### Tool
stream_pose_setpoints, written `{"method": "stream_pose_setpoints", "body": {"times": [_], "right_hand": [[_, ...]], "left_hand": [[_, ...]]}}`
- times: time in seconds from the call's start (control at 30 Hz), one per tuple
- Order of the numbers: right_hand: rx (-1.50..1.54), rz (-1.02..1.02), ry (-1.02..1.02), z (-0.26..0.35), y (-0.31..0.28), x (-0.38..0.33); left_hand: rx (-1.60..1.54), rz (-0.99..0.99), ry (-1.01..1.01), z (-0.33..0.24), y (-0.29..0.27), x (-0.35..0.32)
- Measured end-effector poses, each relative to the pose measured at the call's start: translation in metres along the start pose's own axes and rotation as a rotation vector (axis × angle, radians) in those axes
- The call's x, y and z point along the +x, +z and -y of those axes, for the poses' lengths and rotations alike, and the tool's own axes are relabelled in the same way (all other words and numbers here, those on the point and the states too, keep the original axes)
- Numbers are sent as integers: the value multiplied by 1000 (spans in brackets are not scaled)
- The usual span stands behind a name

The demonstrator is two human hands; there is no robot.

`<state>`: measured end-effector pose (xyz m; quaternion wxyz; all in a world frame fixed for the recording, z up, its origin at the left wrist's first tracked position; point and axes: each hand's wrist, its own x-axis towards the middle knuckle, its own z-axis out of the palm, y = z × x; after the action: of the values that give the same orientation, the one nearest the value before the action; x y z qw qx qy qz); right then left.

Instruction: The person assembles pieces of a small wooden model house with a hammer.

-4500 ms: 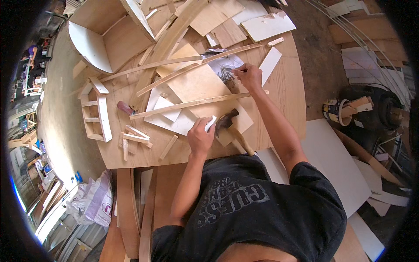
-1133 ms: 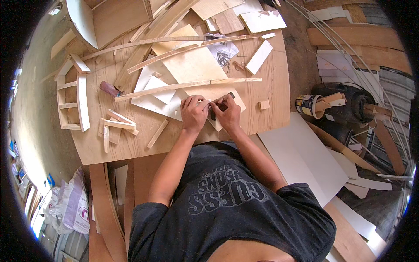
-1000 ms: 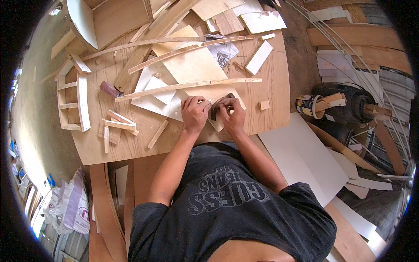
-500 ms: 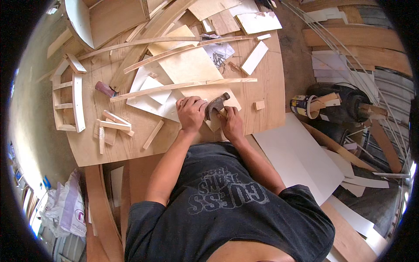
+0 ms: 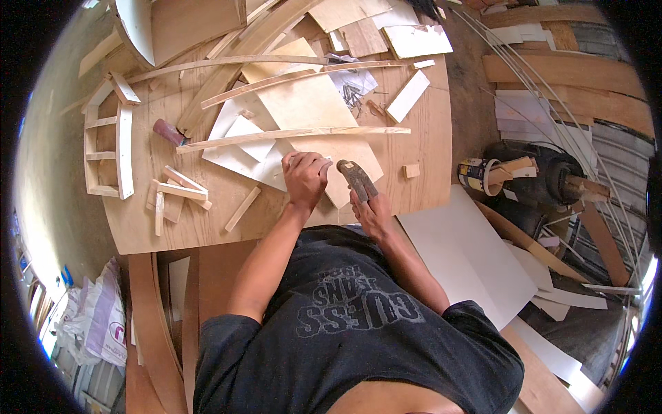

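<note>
My right hand [image 5: 373, 215] is wrapped round a claw hammer [image 5: 357, 181], its dark metal head pointing away from me above the near edge of a pale plywood board [image 5: 324, 110]. My left hand [image 5: 305, 181] is closed at the left side of that board, with a small pale bit showing at its fingertips. What the fingers grip is mostly hidden. Beyond both hands lies a long thin wooden strip [image 5: 296, 137], crossing the board and a white panel [image 5: 224, 153] with a smaller white piece [image 5: 249, 138] on it.
On the wooden table [image 5: 414, 138] are a ladder-like white frame [image 5: 125, 152], short sticks [image 5: 183, 190], a small block [image 5: 411, 171], nails [image 5: 352, 96] on paper and a reddish roll [image 5: 167, 132]. Right of the table stand a can of offcuts [image 5: 476, 175] and a large white sheet [image 5: 469, 241].
My right hand has drawn back toward me, and the hammer has turned, its head now apart from the left hand. The left hand stays nearly in place. The view has shifted slightly.
</note>
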<state>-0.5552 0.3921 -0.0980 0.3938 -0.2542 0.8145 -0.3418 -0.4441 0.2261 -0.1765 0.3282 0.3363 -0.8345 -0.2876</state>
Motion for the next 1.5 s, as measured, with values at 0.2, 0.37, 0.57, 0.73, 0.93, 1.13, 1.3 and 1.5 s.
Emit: {"method": "stream_pose_setpoints", "body": {"times": [0.2, 0.37, 0.57, 0.73, 0.93, 1.13, 1.3, 1.5], "right_hand": [[1, 54, 108, 20, 8, 9], [-262, -39, -129, 23, 11, 18], [-293, -36, -59, 38, 11, 16], [-97, -73, -54, 36, 11, 9], [-122, -112, -128, 30, 12, 12], [-318, -117, -127, 17, 14, 20], [39, -153, -3, 14, 10, 9], [-101, -101, -107, 7, 12, 12]], "left_hand": [[-19, -11, -2, 0, 1, 1], [-12, -17, -20, -2, 0, 2], [-24, -29, -19, -3, 0, 3], [-8, -39, -13, -5, 1, 4], [4, -34, -2, -3, 1, 4], [-1, -51, -15, -7, 1, 3], [4, -33, 5, -6, -1, 3], [-12, -34, -3, -6, 0, 4]]}}
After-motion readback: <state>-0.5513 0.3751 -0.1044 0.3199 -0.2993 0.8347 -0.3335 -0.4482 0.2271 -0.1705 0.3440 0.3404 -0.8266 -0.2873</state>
